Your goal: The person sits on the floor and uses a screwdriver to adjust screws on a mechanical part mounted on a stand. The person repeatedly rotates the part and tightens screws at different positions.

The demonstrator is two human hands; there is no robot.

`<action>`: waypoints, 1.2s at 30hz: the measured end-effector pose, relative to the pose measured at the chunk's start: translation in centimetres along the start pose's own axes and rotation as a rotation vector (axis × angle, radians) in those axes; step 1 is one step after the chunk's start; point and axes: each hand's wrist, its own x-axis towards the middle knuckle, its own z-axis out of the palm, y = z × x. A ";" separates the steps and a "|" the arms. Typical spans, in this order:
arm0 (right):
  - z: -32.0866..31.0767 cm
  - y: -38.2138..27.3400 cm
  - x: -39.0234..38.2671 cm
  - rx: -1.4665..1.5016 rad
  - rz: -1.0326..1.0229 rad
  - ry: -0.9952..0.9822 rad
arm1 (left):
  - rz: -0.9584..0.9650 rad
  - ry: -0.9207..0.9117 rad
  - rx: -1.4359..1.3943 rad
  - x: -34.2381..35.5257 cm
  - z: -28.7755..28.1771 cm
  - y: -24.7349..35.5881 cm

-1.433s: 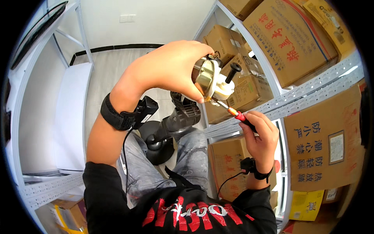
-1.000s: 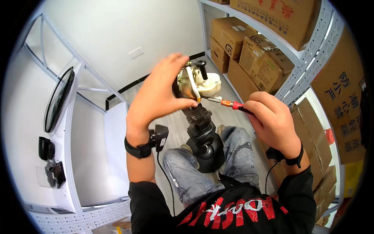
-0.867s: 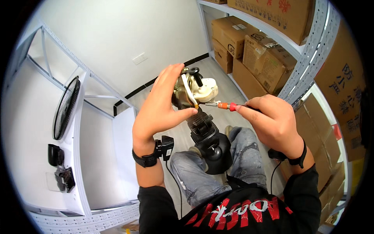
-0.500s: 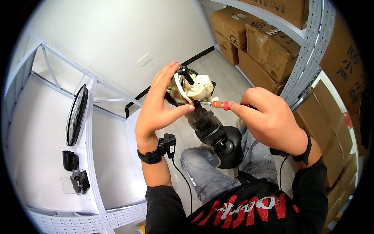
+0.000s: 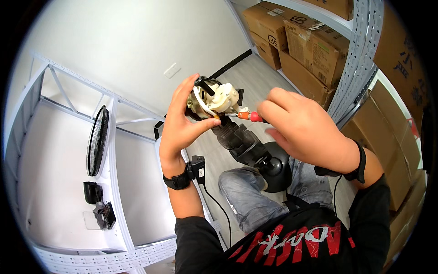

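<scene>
My left hand (image 5: 181,123) is closed round the side of a metal fan motor (image 5: 195,106) with a cream plastic gearbox (image 5: 224,98), a black upright knob (image 5: 204,86) and a white wire ending in yellow. The motor sits atop a black jointed stand (image 5: 242,148) with a round base (image 5: 278,180), between my legs. My right hand (image 5: 301,128) grips a screwdriver (image 5: 251,116) with a red and orange handle; its shaft reaches the lower side of the motor beside my left thumb. The exact tip is too small to make out.
Left, a white metal shelf (image 5: 123,219) holds a black mesh fan guard (image 5: 96,139) and small black parts (image 5: 92,192). Right, shelving (image 5: 367,41) holds several cardboard boxes (image 5: 315,52), with flattened cardboard (image 5: 388,146) nearer me. A white wall (image 5: 137,45) with a socket plate is ahead.
Over the last second the view has swung, and the motor and left hand now appear further left. My right hand has changed its grip, fingers shifted higher over the screwdriver's handle.
</scene>
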 end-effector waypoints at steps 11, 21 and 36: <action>-0.5 0.9 0.4 -0.009 0.044 -0.092 | 0.026 -0.001 0.059 0.0 0.1 -0.3; -0.2 1.5 0.3 0.015 0.058 -0.138 | -0.016 0.027 -0.033 -0.4 0.2 -0.3; -0.2 -0.3 -0.1 -0.057 0.069 -0.131 | 0.043 -0.010 -0.029 -0.6 -0.2 -0.3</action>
